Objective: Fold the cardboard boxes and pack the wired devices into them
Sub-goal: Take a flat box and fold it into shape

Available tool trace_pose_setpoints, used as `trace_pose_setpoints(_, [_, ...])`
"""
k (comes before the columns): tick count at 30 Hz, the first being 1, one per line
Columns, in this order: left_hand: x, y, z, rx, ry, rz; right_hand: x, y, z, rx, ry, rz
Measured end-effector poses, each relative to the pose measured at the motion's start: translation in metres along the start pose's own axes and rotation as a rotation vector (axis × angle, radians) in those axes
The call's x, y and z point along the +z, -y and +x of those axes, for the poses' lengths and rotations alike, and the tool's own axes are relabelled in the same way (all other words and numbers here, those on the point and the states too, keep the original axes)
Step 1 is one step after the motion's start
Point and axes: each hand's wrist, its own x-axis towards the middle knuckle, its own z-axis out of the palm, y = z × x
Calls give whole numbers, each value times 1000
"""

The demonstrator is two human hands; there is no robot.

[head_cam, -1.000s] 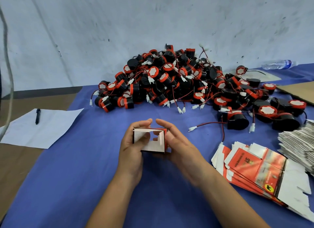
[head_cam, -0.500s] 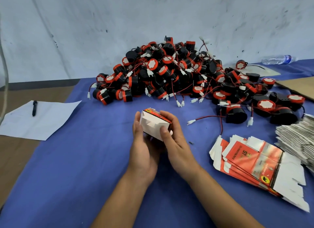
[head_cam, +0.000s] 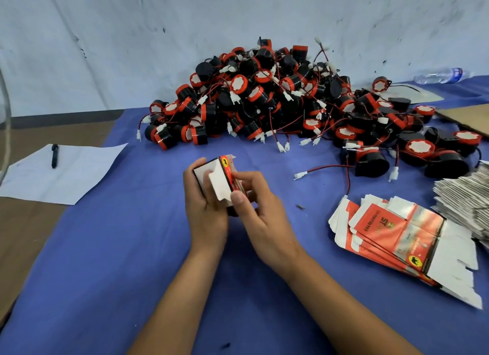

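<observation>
Both hands mid-frame, left hand [head_cam: 205, 209] and right hand [head_cam: 260, 217] gripping box [head_cam: 215, 181], white flap up, devices [head_cam: 277, 103] upper centre, flat boxes [head_cam: 391, 230] right reading "STAR", bare cloth [head_cam: 119, 248] lower left

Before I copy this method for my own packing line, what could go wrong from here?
The white flap sticks out loose under the right hand thumb; it may crease instead of tucking into the box that the left hand grips. The device pile has tangled wires, so pulling one may drag others.
</observation>
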Motion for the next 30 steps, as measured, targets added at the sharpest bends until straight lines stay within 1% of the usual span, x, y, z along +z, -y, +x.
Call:
trace_pose_setpoints(2, [-1,0,1,89,54,135,-8,0,5,87,-78,9])
trace_pose_setpoints(3, [-2,-1,1,129,83,178,-13,-1,6,131,-87,-1])
trace_pose_setpoints(4, [-2,-4,0,168,103,218,-16,-2,7,169,-68,27])
trace_pose_setpoints(6, [-4,-9,0,240,123,273,-20,-3,7,220,-3,183])
trace_pose_setpoints(8, [-4,-13,0,285,134,298,-22,-2,7,256,25,303])
trace_pose_setpoints(11, [-4,-14,1,290,139,310,-25,-2,9,262,35,401])
trace_pose_setpoints(14, [-3,-12,0,285,213,305,-25,-4,9,261,-14,352])
trace_pose_setpoints(16, [-1,-12,-1,229,268,217,-23,-6,9,274,-51,310])
trace_pose_setpoints(18, [2,-11,-2,100,295,40,-25,-10,11,283,-92,317])
trace_pose_setpoints(20, [3,-11,-4,20,316,-60,-28,-12,13,293,-109,318])
trace_pose_setpoints(25, [4,-8,-5,83,325,44,-25,-14,14,285,-124,269])
trace_pose_setpoints(28, [6,-5,-7,181,335,141,-27,-14,15,296,-159,229])
trace_pose_setpoints(30, [6,-6,-6,197,328,146,-29,-13,14,295,-165,243])
